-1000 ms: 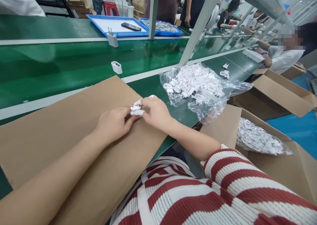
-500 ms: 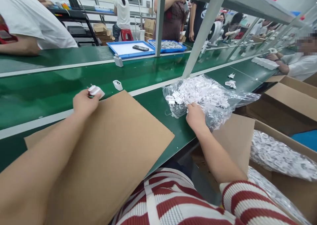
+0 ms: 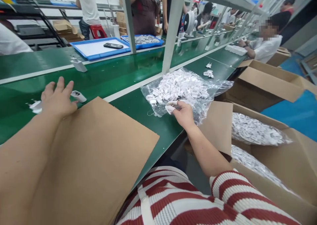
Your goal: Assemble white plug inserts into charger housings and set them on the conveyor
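Note:
My left hand (image 3: 58, 98) is spread open over the green conveyor belt. Just left of it a white two-pin plug charger (image 3: 36, 107) lies on the belt, partly hidden by the hand. Beside my thumb is another white charger (image 3: 78, 96), its port end showing. My right hand (image 3: 184, 114) pinches a small white plastic plug piece (image 3: 170, 109) at the near edge of a clear plastic bag (image 3: 153, 110). Many similar white plug pieces (image 3: 183, 84) fill the bag. Under my left forearm lies a brown cardboard sheet (image 3: 99, 152).
Farther along the belt stands a white charger (image 3: 78, 65). Blue trays (image 3: 99, 48) rest beyond, one with a phone on it. A metal post (image 3: 174, 30) rises behind the bag. Open cartons (image 3: 267, 86) with bagged white parts stand at my right. Co-workers sit along the line.
My left hand has let go of the white charger, which now lies on the belt, and its fingers have spread. My right hand has drawn back slightly from the bag's contents. The view has swung right.

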{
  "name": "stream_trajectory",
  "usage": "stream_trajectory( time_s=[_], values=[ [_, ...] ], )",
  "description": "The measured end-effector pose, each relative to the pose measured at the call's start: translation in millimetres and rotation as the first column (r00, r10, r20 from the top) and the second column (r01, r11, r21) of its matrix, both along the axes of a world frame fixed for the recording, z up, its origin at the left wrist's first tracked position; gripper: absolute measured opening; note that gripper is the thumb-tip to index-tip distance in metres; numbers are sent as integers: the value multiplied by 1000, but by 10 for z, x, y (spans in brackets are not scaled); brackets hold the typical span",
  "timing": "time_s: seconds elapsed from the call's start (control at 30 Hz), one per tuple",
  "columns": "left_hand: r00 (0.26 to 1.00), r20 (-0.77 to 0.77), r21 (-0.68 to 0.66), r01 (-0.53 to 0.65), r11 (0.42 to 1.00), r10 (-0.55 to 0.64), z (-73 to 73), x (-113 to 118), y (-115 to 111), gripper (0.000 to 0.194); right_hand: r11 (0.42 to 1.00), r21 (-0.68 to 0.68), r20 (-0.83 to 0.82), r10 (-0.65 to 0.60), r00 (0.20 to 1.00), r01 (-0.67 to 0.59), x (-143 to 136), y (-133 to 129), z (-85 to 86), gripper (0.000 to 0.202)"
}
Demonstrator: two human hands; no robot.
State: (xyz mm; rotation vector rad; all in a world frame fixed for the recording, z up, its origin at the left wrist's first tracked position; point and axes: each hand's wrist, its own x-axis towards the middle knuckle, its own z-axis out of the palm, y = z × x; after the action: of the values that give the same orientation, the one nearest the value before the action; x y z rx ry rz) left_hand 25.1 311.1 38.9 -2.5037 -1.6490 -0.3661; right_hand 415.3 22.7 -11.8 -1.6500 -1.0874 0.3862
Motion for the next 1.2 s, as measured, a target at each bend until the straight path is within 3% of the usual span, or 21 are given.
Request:
stream_trajectory(
  time_s=[0.03, 0.1, 0.2, 0.3, 0.37, 0.47, 0.57, 0.63, 0.73, 0.87, 0.97, 1.03, 1.1, 1.2],
  values=[
    [999, -46, -90, -31, 995, 27, -8, 22, 90, 71, 997, 60, -235, 54, 971, -41, -45, -46, 26, 28],
    [990, -107, -210, -114, 971, 93, 1, 62, 211, 64, 983, 142, -543, 174, 822, -115, -126, -137, 90, 43],
    [979, -107, -171, -193, 966, 176, 79, 149, 131, 58, 959, 164, -706, 277, 652, -230, -210, -247, 178, 49],
    [991, -80, -80, -113, 990, 107, 175, 304, -308, 52, 934, 159, -724, 330, 606, -319, -292, -283, 203, 45],
    [998, -61, -72, 16, 997, -20, 212, 427, -741, 45, 925, 163, -648, 363, 670, -343, -382, -267, 190, 39],
    [980, 44, -195, 197, 961, -192, 203, 581, -1422, 38, 902, 136, -429, 426, 796, -410, -568, -239, 180, 23],
    [939, 120, -225, 341, 913, -322, 110, 632, -1926, 34, 837, 54, -201, 544, 815, -545, -745, -242, 198, 13],
    [917, 233, -286, 383, 878, -324, 0, 604, -2109, 33, 795, 5, -50, 606, 794, -606, -832, -243, 188, 8],
    [836, 521, -387, 410, 826, -171, -214, 527, -2201, 44, 793, -56, 82, 610, 788, -607, -930, -218, 98, 17],
    [714, 700, -427, 435, 793, -15, -443, 493, -2212, 50, 842, -101, -12, 532, 847, -530, -1042, -158, -6, 30],
    [665, 747, -424, 467, 776, 8, -481, 518, -2235, 50, 906, -46, 68, 424, 903, -422, -1136, -107, 81, 17],
    [644, 765, -408, 490, 770, -5, -468, 532, -2246, 50, 918, 31, 175, 384, 906, -395, -1209, -70, 187, 17],
    [634, 773, -392, 510, 766, -26, -454, 535, -2245, 49, 891, 60, 285, 417, 863, -450, -1283, -32, 277, 21],
    [617, 785, -374, 538, 756, -51, -458, 523, -2232, 48, 849, -38, 421, 492, 762, -527, -1372, 14, 336, 26]
  ],
)
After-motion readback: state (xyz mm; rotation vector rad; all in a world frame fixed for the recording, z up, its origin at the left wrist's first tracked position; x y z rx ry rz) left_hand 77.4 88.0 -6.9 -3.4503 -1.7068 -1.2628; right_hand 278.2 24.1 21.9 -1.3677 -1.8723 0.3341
